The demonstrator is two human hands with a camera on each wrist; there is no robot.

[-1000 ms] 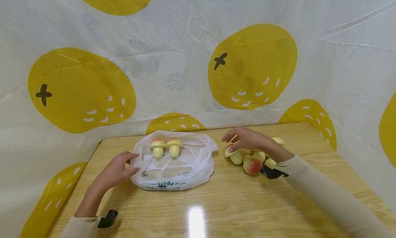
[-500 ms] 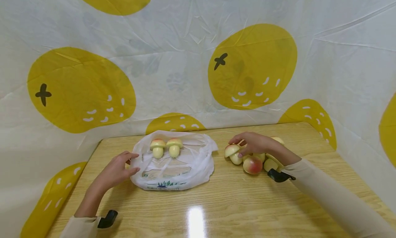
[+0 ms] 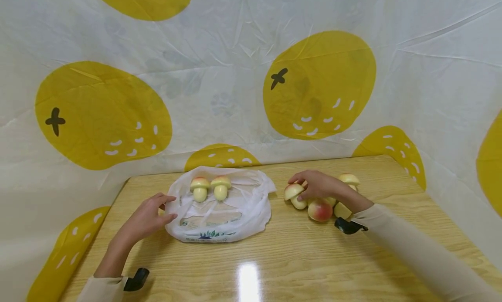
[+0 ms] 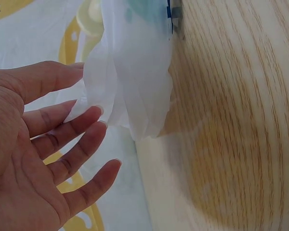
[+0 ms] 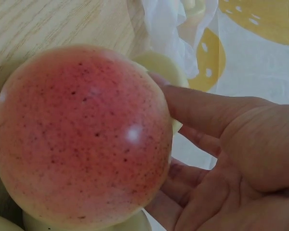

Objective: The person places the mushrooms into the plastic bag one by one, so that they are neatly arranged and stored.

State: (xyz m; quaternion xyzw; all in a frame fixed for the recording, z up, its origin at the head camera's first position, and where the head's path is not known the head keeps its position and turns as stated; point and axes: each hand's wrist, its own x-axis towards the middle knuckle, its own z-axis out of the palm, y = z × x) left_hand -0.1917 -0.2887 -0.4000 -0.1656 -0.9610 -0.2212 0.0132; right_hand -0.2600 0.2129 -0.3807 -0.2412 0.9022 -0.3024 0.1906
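While the left hand [image 3: 147, 217] sits at the side of a crinkly, see-through white plastic bag [image 3: 255, 221], its thumb and index finger are spread wide, fingertips just touching the thin, floppy rim, so no real grip there. The bag lies toward the table's far left corner, green print along its near side, and two chunky mushroom shapes [image 3: 210, 190] stand out on it, smooth and glossy with red-tinged caps and fat, pale stems. Over toward the back edge, right of the middle, the right hand [image 3: 317, 184] has its fingers curled round the leftmost mushroom [image 3: 293, 193] of a little pile, thumb on the stem, fingertips behind the cap; how hard it squeezes I can't tell. Right beside that is a shiny red-blushed dome [image 3: 321, 210], dark-speckled up close from the right wrist. Another pale-capped mushroom [image 3: 348, 179] pokes out behind the wrist. The table [image 3: 188, 267] is yellowish wood with wavy grain, and behind its back edge hangs a wrinkly white sheet [image 3: 219, 88] with big yellow fruit shapes.
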